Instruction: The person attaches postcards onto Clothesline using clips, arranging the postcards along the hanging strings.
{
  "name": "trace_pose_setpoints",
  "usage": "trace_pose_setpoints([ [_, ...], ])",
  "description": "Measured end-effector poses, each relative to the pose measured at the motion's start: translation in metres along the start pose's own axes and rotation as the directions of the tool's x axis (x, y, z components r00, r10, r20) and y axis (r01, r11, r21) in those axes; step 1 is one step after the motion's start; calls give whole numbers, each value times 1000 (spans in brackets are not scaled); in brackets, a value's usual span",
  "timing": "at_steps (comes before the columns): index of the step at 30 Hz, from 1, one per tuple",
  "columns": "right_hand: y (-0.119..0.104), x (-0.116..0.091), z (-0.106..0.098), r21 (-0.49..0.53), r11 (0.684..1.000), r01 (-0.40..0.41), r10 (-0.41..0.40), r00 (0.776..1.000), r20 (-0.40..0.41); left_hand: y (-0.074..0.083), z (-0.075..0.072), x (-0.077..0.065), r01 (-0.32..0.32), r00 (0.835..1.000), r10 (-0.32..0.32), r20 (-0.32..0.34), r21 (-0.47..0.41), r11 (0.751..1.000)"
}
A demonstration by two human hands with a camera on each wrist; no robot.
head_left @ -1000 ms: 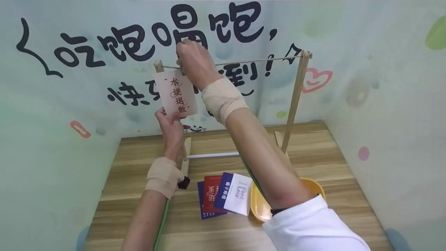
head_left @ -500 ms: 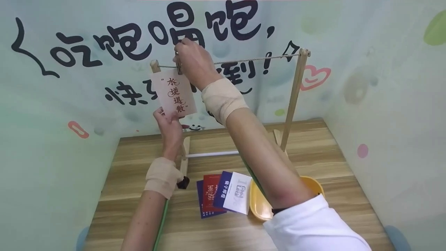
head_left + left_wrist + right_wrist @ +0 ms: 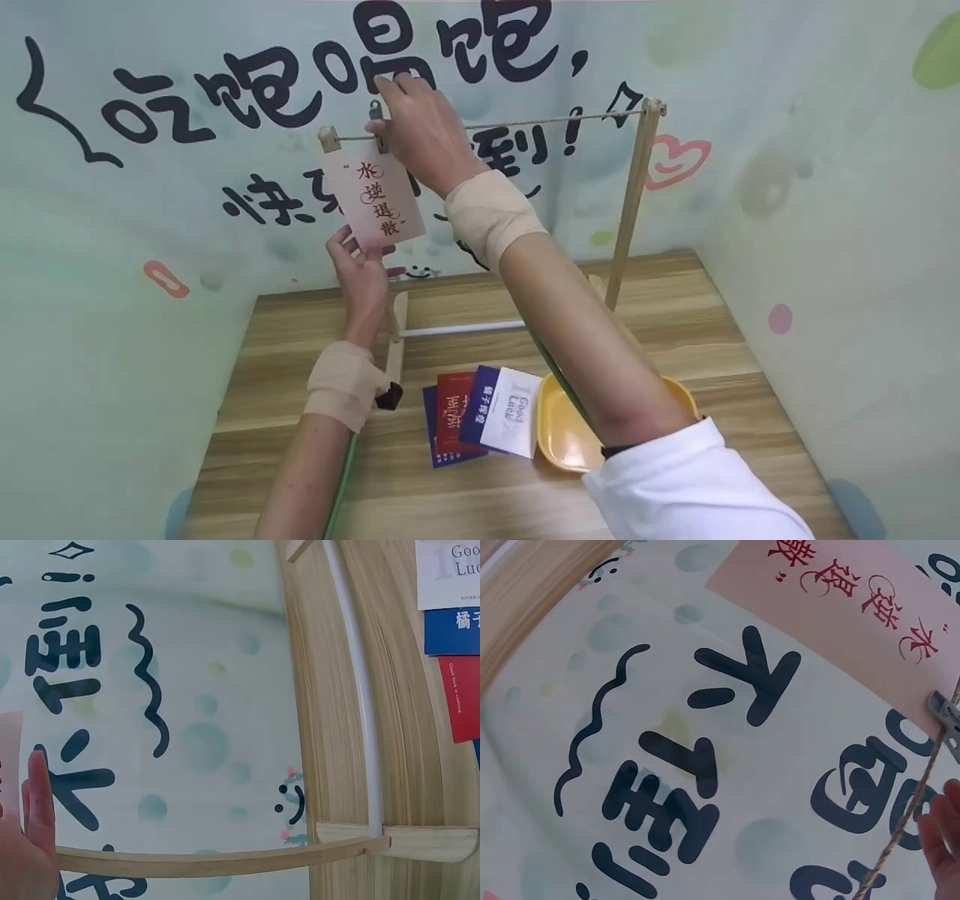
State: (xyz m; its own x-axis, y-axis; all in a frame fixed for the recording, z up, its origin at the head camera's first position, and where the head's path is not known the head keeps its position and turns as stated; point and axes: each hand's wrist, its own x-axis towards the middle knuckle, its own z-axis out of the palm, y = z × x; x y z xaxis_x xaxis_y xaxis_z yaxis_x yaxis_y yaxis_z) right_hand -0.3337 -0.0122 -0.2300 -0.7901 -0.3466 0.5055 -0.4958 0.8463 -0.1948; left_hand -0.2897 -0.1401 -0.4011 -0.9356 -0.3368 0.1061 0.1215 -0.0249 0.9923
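A pale pink card (image 3: 379, 196) with red characters hangs at the left end of a twine line (image 3: 555, 120). A grey clip (image 3: 946, 716) grips the card's top edge and the twine. Just right of the clip, my right hand (image 3: 424, 127) has its fingers loosened; the right wrist view puts its fingertips (image 3: 939, 829) apart from the clip. My left hand (image 3: 364, 281) is at the card's lower edge with its fingers spread, one finger (image 3: 39, 795) extended straight. Whether it still touches the card cannot be told, as the card hides part of it.
The twine runs between wooden posts (image 3: 636, 195), joined low down by a white rod (image 3: 461, 328). On the wooden tabletop (image 3: 285, 390) lie overlapping cards: white (image 3: 511, 412), blue (image 3: 474, 431) and red (image 3: 454, 397). A yellow tray (image 3: 551, 450) sits beside them, partly behind the right arm.
My right hand's fingers have loosened and shifted right, leaving the clip in view on the twine. The left hand's fingers have eased apart at the card's bottom. The head view has shifted slightly.
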Motion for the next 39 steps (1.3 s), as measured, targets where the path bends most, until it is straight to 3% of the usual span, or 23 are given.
trace_pose_setpoints([
  [13, 37, -18, -1, 103, 987, 119, -110, 989, -95, -11, -17, -6, 34, 999, -35, 11, 85, 996],
  [21, 51, -30, -1, 127, 966, 226, -202, 963, -177, -20, -20, -16, 52, 998, -55, 25, 118, 992],
  [32, 60, -62, 0, 138, 973, 185, -161, 973, -168, -36, -18, -33, 49, 995, -61, 78, 152, 987],
  [39, 64, -90, 4, 145, 962, 230, -196, 957, -214, -42, -20, -43, 58, 992, -71, 106, 119, 991],
])
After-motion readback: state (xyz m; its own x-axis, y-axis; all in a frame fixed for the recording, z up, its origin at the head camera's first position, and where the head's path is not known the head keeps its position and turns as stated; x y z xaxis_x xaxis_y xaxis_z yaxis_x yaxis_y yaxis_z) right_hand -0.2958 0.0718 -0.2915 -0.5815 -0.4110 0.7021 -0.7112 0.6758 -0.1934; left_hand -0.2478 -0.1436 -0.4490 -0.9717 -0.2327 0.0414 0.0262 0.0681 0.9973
